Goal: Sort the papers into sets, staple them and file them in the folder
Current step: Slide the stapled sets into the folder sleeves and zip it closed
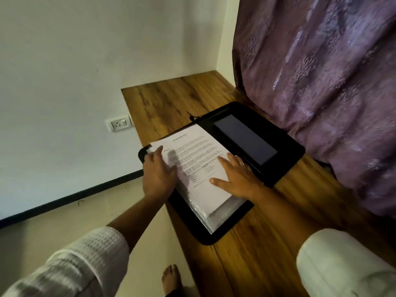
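Both flat-fingered, the left hand (158,171) and right hand (237,177) are pressing the papers (199,146) into the open folder (296,150) mid-frame, seemingly filing them; closing it is probably coming next.

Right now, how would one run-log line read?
step: filing | papers: stacked in open folder | left hand: at stack's left edge | right hand: flat on stack

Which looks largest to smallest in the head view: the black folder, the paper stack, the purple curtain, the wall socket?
1. purple curtain
2. black folder
3. paper stack
4. wall socket
This ranks apparent size only; the socket sits farther from the camera than the others.
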